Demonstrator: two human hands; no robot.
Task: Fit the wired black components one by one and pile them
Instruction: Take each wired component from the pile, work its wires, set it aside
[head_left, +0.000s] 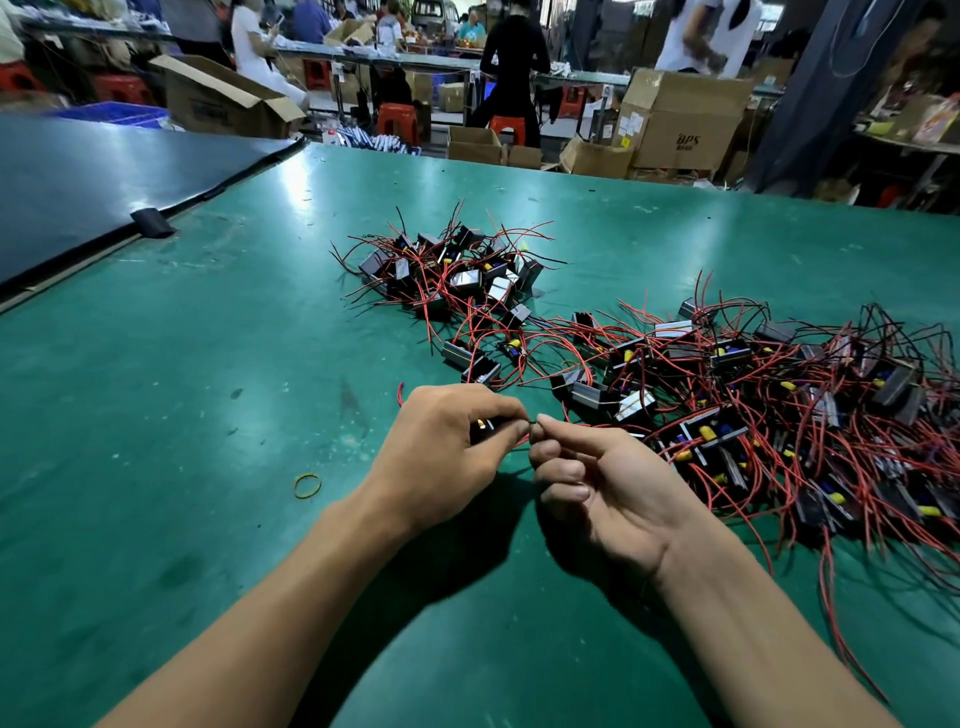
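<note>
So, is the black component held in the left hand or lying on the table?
Held: the left hand grips the black component, fingers curled round it; the right hand pinches its wire.

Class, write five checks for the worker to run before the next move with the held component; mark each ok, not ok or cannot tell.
1. Left hand grips the black component: ok.
2. Right hand pinches its wire: ok.
3. Wire seated in component: cannot tell, fingers hide it.
4. Far pile lies apart from both hands: ok.
5. Rubber band lies apart from the hands: ok.
</note>
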